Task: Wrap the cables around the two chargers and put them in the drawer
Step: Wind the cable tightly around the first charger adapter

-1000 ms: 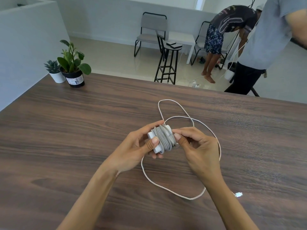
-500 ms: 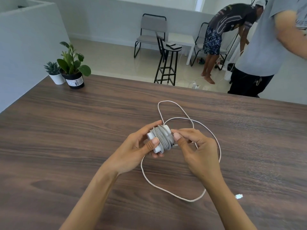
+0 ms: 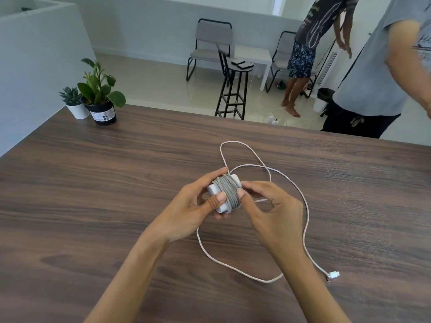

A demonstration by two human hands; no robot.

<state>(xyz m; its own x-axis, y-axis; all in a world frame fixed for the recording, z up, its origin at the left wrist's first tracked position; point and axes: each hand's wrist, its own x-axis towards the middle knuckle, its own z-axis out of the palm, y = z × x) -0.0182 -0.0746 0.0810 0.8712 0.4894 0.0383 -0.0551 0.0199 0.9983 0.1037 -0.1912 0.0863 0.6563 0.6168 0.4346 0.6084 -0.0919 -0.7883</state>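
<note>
A white charger (image 3: 220, 205) with a grey cable (image 3: 229, 191) wound round it several times sits between my hands above the wooden table (image 3: 93, 194). My left hand (image 3: 198, 206) grips the charger, thumb across its front. My right hand (image 3: 268, 206) pinches the wound grey cable at its right side. A loose white cable (image 3: 305, 220) lies in loops on the table around my hands, and its white plug (image 3: 334, 274) rests at the right. I see no second charger and no drawer.
Two potted plants (image 3: 99, 99) stand at the table's far left corner beside a white partition. Beyond the far edge are a black stool (image 3: 233, 89), chairs and two people, one close at the right (image 3: 373, 78).
My hands stay in the same place on the charger, with the right fingers shifted slightly on the cable. The people in the background have moved.
</note>
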